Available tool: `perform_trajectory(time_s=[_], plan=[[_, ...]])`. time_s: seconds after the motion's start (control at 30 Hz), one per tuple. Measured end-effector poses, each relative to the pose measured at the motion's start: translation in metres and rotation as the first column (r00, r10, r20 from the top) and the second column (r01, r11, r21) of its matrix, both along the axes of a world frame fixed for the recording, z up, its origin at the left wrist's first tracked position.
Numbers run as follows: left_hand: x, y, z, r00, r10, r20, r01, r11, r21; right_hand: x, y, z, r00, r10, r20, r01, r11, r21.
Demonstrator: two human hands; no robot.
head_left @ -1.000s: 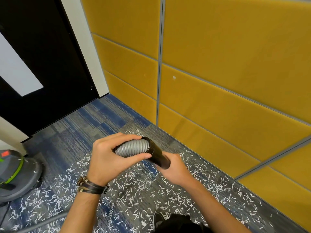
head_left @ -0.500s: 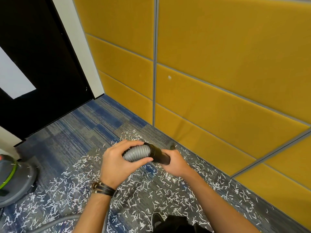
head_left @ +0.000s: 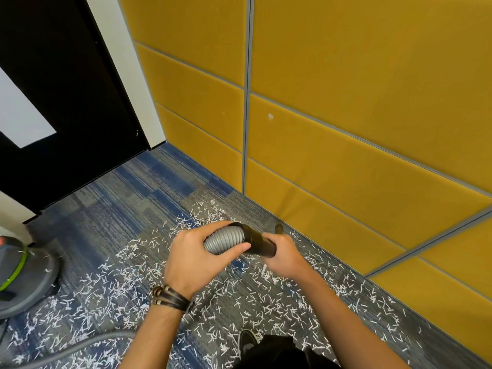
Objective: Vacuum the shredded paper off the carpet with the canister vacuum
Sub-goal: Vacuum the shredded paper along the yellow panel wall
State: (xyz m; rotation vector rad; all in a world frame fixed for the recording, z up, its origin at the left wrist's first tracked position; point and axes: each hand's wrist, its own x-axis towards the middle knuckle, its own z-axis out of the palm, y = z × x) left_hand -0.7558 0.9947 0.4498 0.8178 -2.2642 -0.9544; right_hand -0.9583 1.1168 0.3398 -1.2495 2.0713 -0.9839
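My left hand (head_left: 197, 258) grips the grey ribbed vacuum hose (head_left: 225, 238) where it joins a black wand handle (head_left: 259, 245). My right hand (head_left: 283, 255) holds the black handle from below and to the right. The wand's far tip (head_left: 279, 228) shows beyond my right hand, close to the wall's base. White shredded paper (head_left: 239, 302) lies scattered over the blue-grey carpet (head_left: 127, 209) under and around both hands. The grey canister vacuum (head_left: 18, 275) with a green band sits at the left edge. More hose (head_left: 80, 347) trails along the floor at the bottom left.
A yellow padded wall (head_left: 346, 115) runs along the right, meeting the carpet in a line. A black door (head_left: 66, 102) with a white frame closes the far left corner. My dark shoe (head_left: 247, 339) stands on the carpet at the bottom.
Both hands, with the hose and handle, have moved away from me and down toward the base of the wall. The canister has slid toward the left edge of view.
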Motion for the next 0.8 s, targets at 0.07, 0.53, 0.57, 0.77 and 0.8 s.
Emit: perform_trajectory(time_s=[0.07, 0.53, 0.57, 0.77, 0.8], plan=[[-0.004, -0.001, -0.001, 1.000, -0.005, -0.003, 0.005, 1.000, 0.022, -0.003, 0.000, 0.001, 1.000, 0.010, 0.017, -0.010, 1.000, 0.018], [-0.023, 0.005, 0.007, 0.994, -0.090, -0.056, 0.092, 0.995, 0.036, -0.012, 0.028, -0.005, 0.998, -0.054, -0.015, 0.055, 0.998, 0.019], [-0.021, 0.003, 0.008, 0.996, -0.067, -0.062, 0.068, 0.998, 0.015, -0.012, 0.023, -0.002, 0.999, -0.037, -0.020, 0.037, 0.999, 0.024], [-0.001, 0.002, 0.014, 0.996, -0.027, -0.089, 0.028, 1.000, 0.003, 0.005, 0.011, 0.005, 1.000, 0.016, -0.008, -0.016, 1.000, -0.002], [0.002, 0.004, 0.015, 0.995, -0.038, -0.097, 0.038, 0.999, -0.001, 0.009, 0.013, 0.004, 1.000, 0.006, -0.006, -0.006, 1.000, -0.013]])
